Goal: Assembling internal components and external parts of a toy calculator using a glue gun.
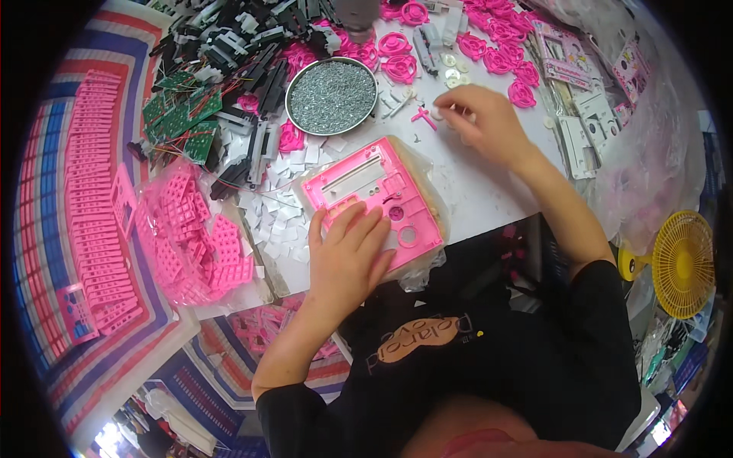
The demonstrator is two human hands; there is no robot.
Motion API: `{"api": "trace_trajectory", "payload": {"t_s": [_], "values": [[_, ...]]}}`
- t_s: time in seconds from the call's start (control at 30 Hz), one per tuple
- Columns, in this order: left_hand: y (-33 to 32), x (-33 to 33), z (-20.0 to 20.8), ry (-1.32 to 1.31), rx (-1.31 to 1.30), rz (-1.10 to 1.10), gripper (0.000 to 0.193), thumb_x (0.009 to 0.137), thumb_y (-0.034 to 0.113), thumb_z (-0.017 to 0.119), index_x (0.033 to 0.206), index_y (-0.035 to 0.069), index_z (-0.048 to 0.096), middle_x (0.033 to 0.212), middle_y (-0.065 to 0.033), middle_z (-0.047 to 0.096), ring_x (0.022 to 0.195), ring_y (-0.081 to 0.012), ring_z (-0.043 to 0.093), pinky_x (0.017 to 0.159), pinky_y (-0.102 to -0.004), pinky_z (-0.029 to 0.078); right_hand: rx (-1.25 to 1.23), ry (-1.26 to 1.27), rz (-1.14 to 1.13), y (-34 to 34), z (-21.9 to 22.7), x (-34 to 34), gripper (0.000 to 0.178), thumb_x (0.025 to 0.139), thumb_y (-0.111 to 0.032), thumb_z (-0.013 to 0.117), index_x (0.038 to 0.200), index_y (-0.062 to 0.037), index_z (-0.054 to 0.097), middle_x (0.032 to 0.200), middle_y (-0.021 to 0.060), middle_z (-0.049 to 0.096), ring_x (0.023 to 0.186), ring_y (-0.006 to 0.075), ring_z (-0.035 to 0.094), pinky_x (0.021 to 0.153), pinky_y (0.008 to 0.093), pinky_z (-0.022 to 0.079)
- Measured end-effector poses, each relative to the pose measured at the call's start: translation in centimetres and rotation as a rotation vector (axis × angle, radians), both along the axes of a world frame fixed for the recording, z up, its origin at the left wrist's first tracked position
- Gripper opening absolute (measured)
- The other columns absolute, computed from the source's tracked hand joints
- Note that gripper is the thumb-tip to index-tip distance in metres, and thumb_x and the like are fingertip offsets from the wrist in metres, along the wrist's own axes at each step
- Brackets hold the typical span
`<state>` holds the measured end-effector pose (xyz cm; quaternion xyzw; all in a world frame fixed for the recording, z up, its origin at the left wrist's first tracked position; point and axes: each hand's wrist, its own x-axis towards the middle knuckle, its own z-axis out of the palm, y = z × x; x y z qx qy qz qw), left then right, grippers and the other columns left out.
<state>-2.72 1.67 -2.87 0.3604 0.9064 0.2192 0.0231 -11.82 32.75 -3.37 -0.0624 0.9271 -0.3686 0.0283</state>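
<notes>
Pink plastic housing [374,200] lies flat on the white table [489,191] near its front edge, left hand [347,256] spread open, pressing its lower corner. Right hand [477,114] pinches small white discs [452,67] beside the screw-filled metal bowl [331,96]

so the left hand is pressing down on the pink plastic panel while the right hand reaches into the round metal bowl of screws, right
Not quite. The head view shows the left hand flat on the pink plastic panel, but the right hand is not in the round metal bowl of screws. It is on the white table to the right of the bowl, fingertips at small pale parts.
</notes>
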Motion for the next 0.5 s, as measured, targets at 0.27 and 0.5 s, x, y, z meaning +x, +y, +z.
{"api": "trace_trajectory", "payload": {"t_s": [0.27,0.5], "values": [[0.0,0.1,0.2,-0.020,0.048,0.016,0.045,0.079,0.018,0.077,0.122,0.011,0.067,0.132,-0.0052,0.064,0.129,-0.0299,0.052,0.114,-0.0554,0.026,0.510,0.258,0.266,0.9,-2.2,-3.9,0.021,0.086,-0.014,0.067,0.105,-0.0054,0.072,0.095,0.0125,0.070,0.077,0.0295,0.066,0.073,0.0410,0.053],[1.8,-0.8,1.4,-0.513,0.567,0.333,0.019,0.093,0.010,0.070,0.109,0.002,0.066,0.094,-0.0058,0.070,0.082,-0.0115,0.064,0.072,-0.0256,0.049,-0.393,0.041,0.245,-4.9,2.5,2.5,0.015,0.089,-0.005,0.070,0.102,0.0019,0.074,0.091,0.0104,0.075,0.074,0.0123,0.070,0.068,0.0278,0.058]]}}
